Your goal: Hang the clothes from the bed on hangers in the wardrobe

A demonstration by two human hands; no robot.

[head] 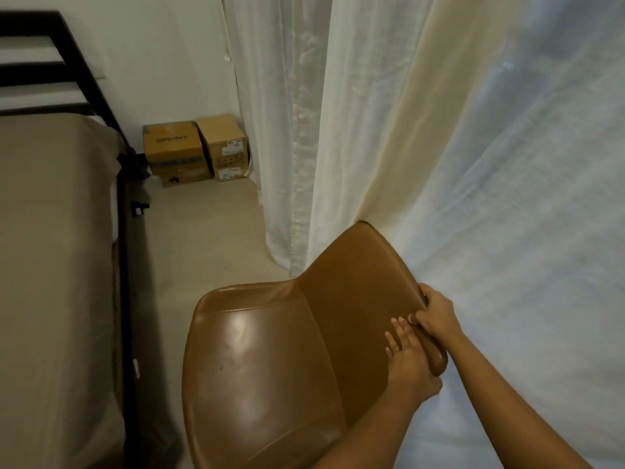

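A brown leather chair stands in front of me, its backrest against the curtain. My right hand grips the backrest's top rim, fingers curled over it and thumb on the front. Just below it, my left hand clasps the same rim, with straight fingers lying on the backrest's front face and the thumb hidden behind. The bed with a beige sheet runs along the left. No clothes, hangers or wardrobe are in view.
White sheer curtains fill the right side and touch the chair. Cardboard boxes are stacked in the far corner by the wall. The bed's dark frame borders a strip of pale floor between bed and chair.
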